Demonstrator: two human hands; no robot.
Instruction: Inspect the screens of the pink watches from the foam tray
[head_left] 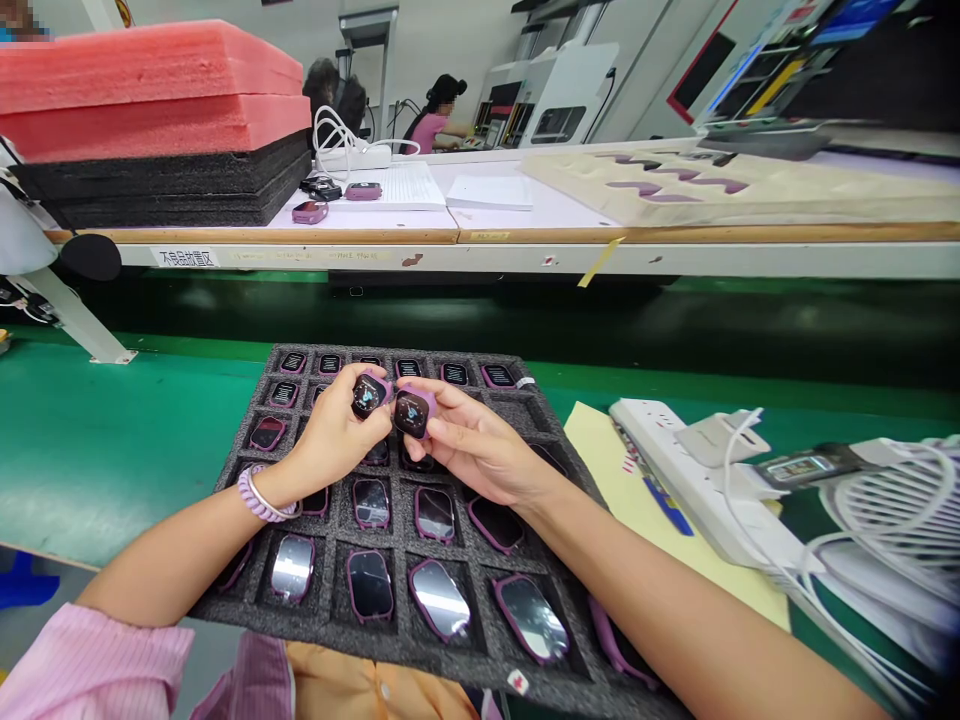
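Note:
My left hand [341,425] is closed on a purple smartwatch case [370,396] with a lit dial on its screen. Close beside it, my right hand [469,440] grips a second purple smartwatch case [413,412], also lit, between thumb and fingers. Both are held above a dark grey foam tray [480,625] with square compartments. Many compartments hold more purple watch cases, such as a watch [371,585] with a dark screen near the front. Several in the back row show lit text, such as a watch [454,373]. My hands and forearms hide part of the tray.
A white power strip [694,480] with plugs and coiled white cables lies at right, beside yellow paper [600,440] and a blue pen [667,505]. A raised shelf [420,258] behind carries red foam [150,85], papers and a beige tray [675,195]. Another person [429,130] sits beyond.

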